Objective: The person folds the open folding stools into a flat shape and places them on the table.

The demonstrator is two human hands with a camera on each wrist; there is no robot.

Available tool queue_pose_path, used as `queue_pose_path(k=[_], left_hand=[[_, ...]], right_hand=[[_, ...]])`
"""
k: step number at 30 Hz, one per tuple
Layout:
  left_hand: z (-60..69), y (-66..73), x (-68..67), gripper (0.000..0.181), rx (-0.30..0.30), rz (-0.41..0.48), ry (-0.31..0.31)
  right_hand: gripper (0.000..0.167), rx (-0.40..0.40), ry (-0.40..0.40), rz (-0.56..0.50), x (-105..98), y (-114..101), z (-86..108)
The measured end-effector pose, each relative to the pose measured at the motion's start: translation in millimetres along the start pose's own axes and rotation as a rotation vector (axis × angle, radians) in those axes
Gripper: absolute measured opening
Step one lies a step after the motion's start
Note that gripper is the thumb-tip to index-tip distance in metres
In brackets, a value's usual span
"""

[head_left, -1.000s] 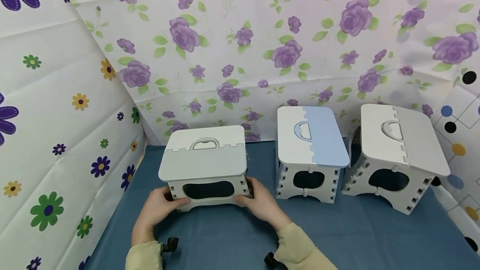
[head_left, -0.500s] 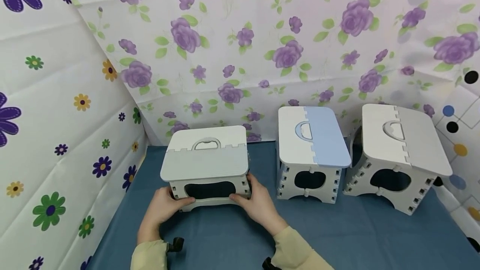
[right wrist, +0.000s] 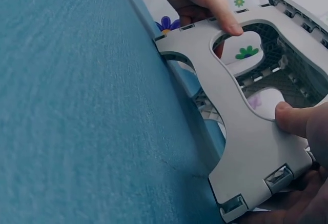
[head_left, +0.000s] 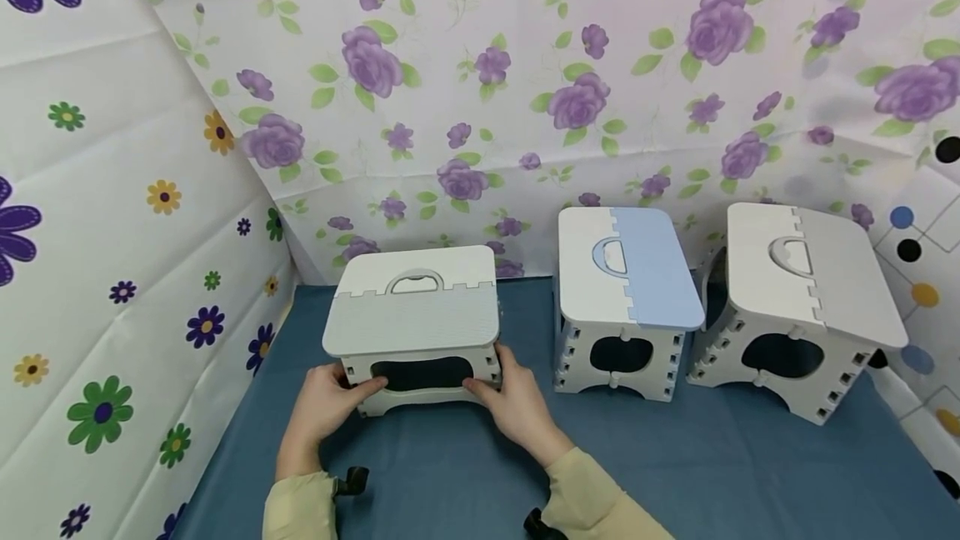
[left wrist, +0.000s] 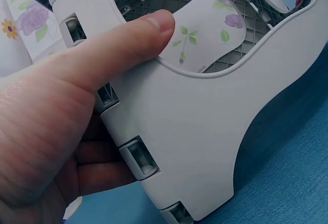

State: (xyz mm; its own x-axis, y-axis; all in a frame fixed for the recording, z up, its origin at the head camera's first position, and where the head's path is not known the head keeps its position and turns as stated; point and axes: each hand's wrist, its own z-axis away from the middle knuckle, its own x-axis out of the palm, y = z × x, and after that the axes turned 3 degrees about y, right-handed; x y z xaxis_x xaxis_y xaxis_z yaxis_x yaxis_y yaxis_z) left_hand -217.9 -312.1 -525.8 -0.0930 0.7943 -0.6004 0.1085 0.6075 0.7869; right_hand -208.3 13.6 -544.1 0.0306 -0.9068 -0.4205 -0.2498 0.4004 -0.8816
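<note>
A folding step stool (head_left: pixel 412 319) with a white and pale grey top stands on the blue cloth, left of centre in the head view. My left hand (head_left: pixel 318 411) grips its left side, thumb over the front panel (left wrist: pixel 195 116) at the edge of the oval opening and fingers behind the hinged edge. On the opposite side my right hand (head_left: pixel 517 407) holds the stool the same way, with its thumb (right wrist: pixel 292 119) at the opening's rim in the right wrist view. Through the opening, the ribbed inside shows. Most fingers of both hands are hidden behind the side edges.
Right of the held stool stands a white and blue folding stool (head_left: pixel 630 269). Beside it, at the far right, is a white and grey one (head_left: pixel 810 273). Flowered sheets (head_left: pixel 420 107) hang behind and at the left. Blue cloth (head_left: pixel 450 482) covers the surface.
Both thumbs have slid slightly inward along the front panel toward the opening. The stools keep their places; the whole head view has shifted slightly.
</note>
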Motion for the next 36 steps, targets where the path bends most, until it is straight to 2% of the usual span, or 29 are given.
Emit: queue_pose_path(k=[9,17,30,36], left_hand=[[2.2,-2.4,0.2,0.037,0.035,0.029,-0.032],[2.6,-4.0,0.7,0.036,0.052,0.051,-0.050],[0.6,-3.9,1.3,0.037,0.090,0.066,-0.065],[0.8,-5.0,1.1,0.037,0.089,0.076,-0.071]], right_hand=[[0.058,-0.037,-0.003,0.019,-0.8,1.7,0.3],[0.049,-0.034,-0.012,0.030,0.3,0.5,0.1],[0.047,-0.057,0.023,0.036,3.5,-0.5,0.0],[0.047,-0.068,0.027,0.042,4.0,-0.7,0.3]])
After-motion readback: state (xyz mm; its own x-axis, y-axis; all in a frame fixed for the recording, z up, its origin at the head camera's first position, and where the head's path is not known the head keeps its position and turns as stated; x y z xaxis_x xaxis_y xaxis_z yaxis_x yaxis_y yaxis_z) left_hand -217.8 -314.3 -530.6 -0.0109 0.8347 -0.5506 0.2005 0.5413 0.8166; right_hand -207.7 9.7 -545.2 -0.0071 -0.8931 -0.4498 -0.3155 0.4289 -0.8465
